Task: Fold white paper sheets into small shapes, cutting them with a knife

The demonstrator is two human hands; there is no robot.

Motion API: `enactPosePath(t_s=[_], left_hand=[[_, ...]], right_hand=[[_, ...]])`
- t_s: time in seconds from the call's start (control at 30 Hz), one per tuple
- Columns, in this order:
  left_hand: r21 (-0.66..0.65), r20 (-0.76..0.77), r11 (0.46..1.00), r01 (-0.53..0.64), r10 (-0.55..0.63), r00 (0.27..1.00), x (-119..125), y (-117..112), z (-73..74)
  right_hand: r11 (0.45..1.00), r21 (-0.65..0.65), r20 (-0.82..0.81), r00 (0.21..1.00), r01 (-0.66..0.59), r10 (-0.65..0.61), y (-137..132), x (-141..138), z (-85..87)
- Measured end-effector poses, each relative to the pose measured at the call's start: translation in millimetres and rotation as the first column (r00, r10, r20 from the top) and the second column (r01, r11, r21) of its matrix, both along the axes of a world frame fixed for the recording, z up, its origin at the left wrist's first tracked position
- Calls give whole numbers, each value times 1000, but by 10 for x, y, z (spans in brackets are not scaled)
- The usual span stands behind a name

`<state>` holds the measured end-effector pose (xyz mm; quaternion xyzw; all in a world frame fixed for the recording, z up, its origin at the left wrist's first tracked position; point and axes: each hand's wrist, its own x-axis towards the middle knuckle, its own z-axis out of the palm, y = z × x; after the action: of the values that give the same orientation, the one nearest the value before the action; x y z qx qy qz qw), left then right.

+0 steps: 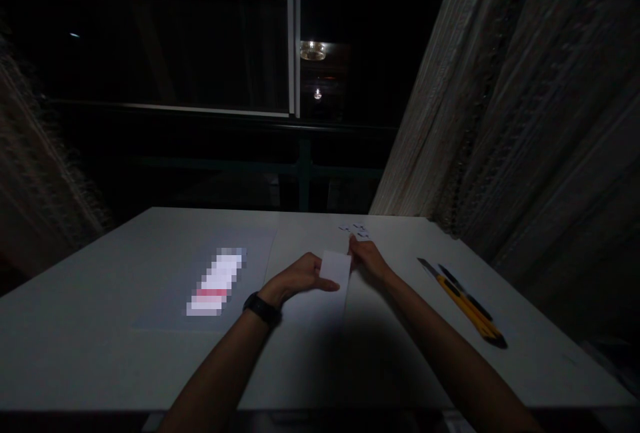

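Observation:
A white sheet of paper [334, 270], which looks folded, is held up over the table. My left hand [300, 274], with a dark band at the wrist, is closed on its left side, the thumb lying across the front. My right hand [367, 257] is closed at the paper's right edge, its fingers partly hidden behind it. Just beyond the right fingertips lie several small white pieces with dark blue marks [361, 228], too small to make out.
On the right lie a yellow utility knife [465, 306] and a dark pen [465, 292]. A lit, blurred-out screen [217, 281] lies on a larger pale sheet [253, 306] at left. The white table [90, 346] meets a dark window and curtains [425, 126].

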<state>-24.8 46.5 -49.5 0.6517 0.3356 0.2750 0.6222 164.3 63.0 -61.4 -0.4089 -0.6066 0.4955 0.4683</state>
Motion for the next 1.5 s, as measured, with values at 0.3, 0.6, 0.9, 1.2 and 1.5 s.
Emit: enactPosePath(t_s=[0.3,0.6,0.9,1.2,1.5], left_hand=[[-186,131,941,-284,310,942,42,107,-90],[-133,152,891,-435,452,879,68,114,-112],[-163,213,863,-478,503,837,52,153,-146],[-132,170,802,-583,598,784,29,210,-161],[-164,218,739,-654,674,706,-210,353,-155]], right_hand=[[1000,-14,-27,1000,4,-4,32,-71,-115],[989,8,197,970,-149,144,-63,-110,-76],[990,-113,86,992,-79,89,-77,-186,-125],[981,-188,27,998,-51,57,-45,-175,-153],[949,-245,48,975,-197,215,-54,-92,-117]])
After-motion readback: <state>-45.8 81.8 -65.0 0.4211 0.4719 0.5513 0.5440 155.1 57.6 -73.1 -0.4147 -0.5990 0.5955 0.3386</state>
